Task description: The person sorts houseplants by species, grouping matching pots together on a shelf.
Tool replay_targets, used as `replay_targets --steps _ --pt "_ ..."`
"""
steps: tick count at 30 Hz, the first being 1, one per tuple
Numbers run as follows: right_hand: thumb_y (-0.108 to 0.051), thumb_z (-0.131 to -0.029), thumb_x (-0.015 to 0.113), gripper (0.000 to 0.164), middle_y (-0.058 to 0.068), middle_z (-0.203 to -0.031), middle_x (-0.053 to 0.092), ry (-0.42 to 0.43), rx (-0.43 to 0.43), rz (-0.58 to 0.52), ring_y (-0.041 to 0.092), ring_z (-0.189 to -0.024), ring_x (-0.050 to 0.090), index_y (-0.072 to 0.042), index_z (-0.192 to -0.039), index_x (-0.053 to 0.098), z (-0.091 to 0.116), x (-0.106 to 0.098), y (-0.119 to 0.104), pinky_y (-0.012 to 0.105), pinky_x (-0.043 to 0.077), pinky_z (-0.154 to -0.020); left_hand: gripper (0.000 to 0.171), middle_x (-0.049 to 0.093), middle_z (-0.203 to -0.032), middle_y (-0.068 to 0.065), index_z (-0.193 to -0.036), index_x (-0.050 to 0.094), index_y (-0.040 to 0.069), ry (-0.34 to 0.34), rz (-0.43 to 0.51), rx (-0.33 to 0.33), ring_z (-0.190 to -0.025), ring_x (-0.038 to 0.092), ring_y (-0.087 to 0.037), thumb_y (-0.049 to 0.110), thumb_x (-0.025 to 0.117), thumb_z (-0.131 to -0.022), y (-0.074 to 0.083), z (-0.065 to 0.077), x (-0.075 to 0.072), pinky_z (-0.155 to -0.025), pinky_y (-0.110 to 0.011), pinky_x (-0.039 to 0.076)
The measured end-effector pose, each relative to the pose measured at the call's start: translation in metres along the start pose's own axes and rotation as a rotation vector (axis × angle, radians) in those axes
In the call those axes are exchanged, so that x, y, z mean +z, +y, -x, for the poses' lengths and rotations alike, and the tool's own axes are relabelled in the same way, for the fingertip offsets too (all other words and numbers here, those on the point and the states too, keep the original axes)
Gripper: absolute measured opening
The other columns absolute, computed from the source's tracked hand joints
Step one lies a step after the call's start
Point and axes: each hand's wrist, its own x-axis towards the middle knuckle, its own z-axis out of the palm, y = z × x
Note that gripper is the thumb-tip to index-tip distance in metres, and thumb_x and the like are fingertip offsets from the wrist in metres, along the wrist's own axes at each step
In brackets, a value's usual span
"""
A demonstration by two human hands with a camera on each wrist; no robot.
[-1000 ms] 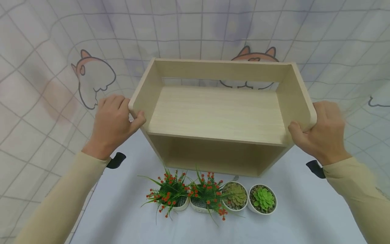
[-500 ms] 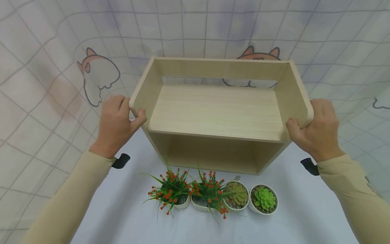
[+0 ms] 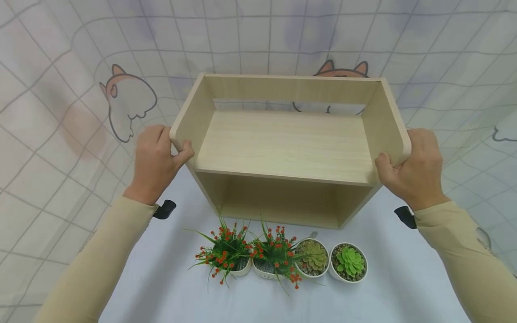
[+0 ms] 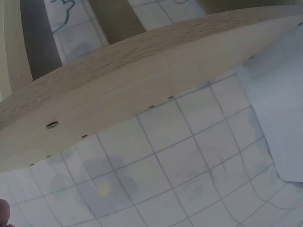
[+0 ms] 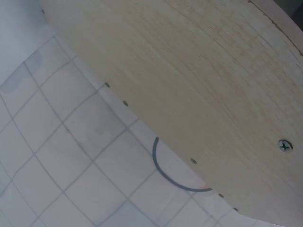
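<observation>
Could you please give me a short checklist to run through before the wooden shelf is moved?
1. Left hand has a grip: ok, it holds the front edge of the left side panel.
2. Right hand has a grip: ok, it holds the front edge of the right side panel.
3. Space in front of the shelf free: not ok, a row of four potted plants stands close before it.
4. Leaves off the shelf: cannot tell, some blades overlap its lower part in the head view.
5. Base flat on the white surface: cannot tell, its underside is hidden.
</observation>
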Motion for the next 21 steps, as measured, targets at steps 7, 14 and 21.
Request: replay_targets --steps 7,14,21 --pt "-0.037 -0.078 0.049 0.054 0.032 -0.085 0.051 0.012 0.014 -0.001 0.049 -0.083 0.047 0.013 -0.095 0.055 0.0 0.001 0.009 0.051 0.031 -0.064 0.023 0.055 -0.077 -0.021 -0.079 0.056 -0.005 -0.002 0.005 0.003 -0.074 0.051 -0.041 0.014 0.064 -0.089 0.004 -0.001 0.008 -0.069 -0.051 0.039" --pt "-0.034 -0.078 0.051 0.051 0.032 -0.089 0.053 -0.017 0.043 0.008 0.048 -0.086 0.05 0.013 -0.098 0.056 0.0 0.001 0.012 0.052 0.034 -0.065 0.03 0.054 -0.076 -0.022 -0.08 0.054 -0.005 -0.046 -0.047 -0.017 -0.075 0.05 -0.043 0.021 0.061 -0.094 0.005 0.002 0.018 -0.068 -0.051 0.039" --pt "-0.04 -0.082 0.055 0.056 0.029 -0.088 0.052 -0.08 -0.002 0.039 0.044 -0.083 0.046 0.012 -0.102 0.054 0.006 -0.003 0.016 0.047 0.03 -0.071 0.038 0.06 -0.083 -0.023 -0.081 0.053 -0.003 -0.109 -0.128 -0.032 -0.081 0.053 -0.043 0.033 0.057 -0.096 0.003 0.015 0.025 -0.072 -0.052 0.04"
